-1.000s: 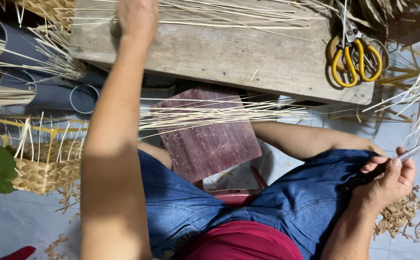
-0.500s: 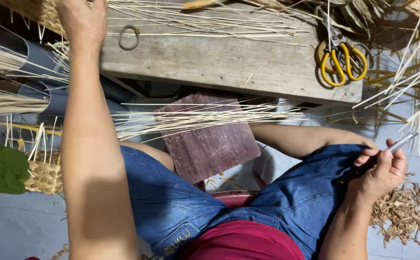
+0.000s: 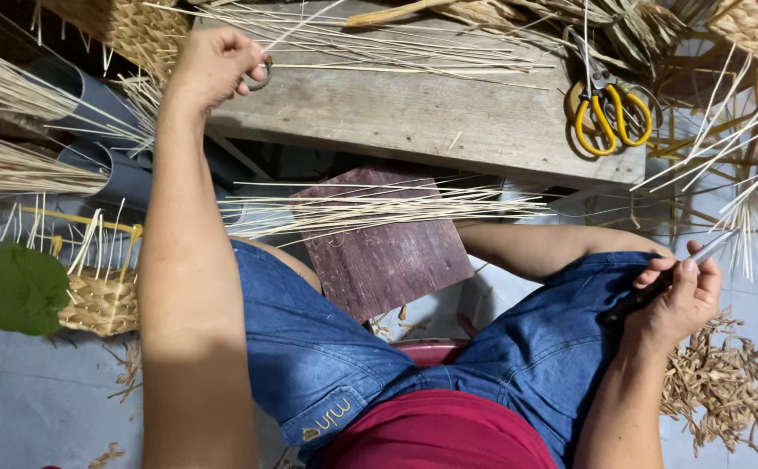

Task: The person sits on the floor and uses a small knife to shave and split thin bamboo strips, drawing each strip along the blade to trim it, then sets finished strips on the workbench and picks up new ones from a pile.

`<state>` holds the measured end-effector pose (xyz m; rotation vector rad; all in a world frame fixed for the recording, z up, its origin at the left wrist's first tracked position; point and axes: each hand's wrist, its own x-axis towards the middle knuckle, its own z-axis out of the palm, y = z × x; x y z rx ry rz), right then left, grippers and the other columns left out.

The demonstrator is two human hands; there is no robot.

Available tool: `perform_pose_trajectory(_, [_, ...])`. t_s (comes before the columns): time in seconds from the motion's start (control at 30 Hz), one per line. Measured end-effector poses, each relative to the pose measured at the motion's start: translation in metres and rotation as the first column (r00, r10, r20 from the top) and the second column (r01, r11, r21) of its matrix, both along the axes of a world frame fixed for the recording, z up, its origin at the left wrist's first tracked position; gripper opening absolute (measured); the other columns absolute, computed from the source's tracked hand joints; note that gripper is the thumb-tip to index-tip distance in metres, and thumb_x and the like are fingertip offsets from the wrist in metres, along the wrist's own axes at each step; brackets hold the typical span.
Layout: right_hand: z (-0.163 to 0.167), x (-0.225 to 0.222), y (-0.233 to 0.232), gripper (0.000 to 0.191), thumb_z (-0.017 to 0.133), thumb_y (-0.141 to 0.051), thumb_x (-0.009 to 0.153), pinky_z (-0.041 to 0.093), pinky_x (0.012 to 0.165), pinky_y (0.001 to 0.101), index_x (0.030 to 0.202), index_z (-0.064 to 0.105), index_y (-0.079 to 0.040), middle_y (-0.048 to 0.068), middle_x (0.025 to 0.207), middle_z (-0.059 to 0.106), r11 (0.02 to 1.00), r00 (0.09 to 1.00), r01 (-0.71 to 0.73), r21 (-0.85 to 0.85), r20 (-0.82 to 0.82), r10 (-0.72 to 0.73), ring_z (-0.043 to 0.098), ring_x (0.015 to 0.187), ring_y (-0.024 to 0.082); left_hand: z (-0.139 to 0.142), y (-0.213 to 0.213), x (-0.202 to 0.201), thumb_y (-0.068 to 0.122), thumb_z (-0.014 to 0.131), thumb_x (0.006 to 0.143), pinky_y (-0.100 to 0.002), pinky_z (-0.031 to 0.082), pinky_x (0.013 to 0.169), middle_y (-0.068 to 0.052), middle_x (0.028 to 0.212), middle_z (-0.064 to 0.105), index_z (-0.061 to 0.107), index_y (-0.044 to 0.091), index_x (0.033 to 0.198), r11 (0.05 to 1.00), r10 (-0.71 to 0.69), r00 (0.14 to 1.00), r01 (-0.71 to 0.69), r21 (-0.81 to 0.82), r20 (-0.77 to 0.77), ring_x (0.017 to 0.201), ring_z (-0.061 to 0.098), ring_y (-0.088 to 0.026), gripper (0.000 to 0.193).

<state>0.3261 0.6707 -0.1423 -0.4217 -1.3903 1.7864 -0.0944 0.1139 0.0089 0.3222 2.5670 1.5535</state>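
The left hand (image 3: 214,65) reached far out over the wooden bench (image 3: 414,117) and was clenched round a small metal ring (image 3: 262,76) at the bench's far left corner, the fingers curled so that only part of the ring showed. The right hand (image 3: 678,291) rested on the right knee, grasping a knife (image 3: 700,256) with its blade pointing up and to the right, likely parked there to keep the edge clear of the leg.

A bundle of thin pale reeds (image 3: 370,208) lay across a dark red board (image 3: 383,247) between the knees, close at hand and flat so the strands stayed together. More loose reeds (image 3: 396,48) were scattered along the far side of the bench, just right of the ring. Yellow-handled scissors (image 3: 609,113) lay on the bench's right end. At the left stood grey pipes (image 3: 110,152) stuffed with reeds and a half-woven basket (image 3: 92,295) with upright stakes, a green leaf (image 3: 23,287) in front of it. Shavings (image 3: 718,382) were heaped on the floor near the right. The outstretched left arm crossed the left ends of the bundled reeds.
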Motion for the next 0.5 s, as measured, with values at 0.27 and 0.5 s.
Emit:
perform_pose_trajectory(0.27, [-0.003,0.002,0.001,0.022,0.059,-0.008,0.120,0.051,0.060,0.0255,0.138,0.054,0.005,0.014,0.088,0.067,1.000,1.000,-0.005,-0.003,-0.018,0.005,0.059,0.063,0.016,0.016,-0.020,0.035,0.027,0.074,0.095,-0.032,0.052,0.064,-0.001,0.078,0.076,0.082,0.023,0.094,0.853,0.052,0.994,-0.094,-0.513,-0.094,0.064,0.065,-0.010,0.010])
perform_pose_trajectory(0.5, [-0.004,0.005,0.002,0.023,0.061,-0.010,0.121,0.050,0.059,0.0245,0.138,0.056,0.004,0.013,0.089,0.068,1.000,1.000,-0.001,0.022,-0.004,0.001,0.059,0.063,0.016,0.057,-0.047,0.135,0.031,0.073,0.093,-0.045,0.053,0.070,-0.010,0.089,0.076,0.082,0.018,0.098,0.722,0.190,0.909,-0.385,-0.575,-0.370,0.076,0.071,-0.033,0.017])
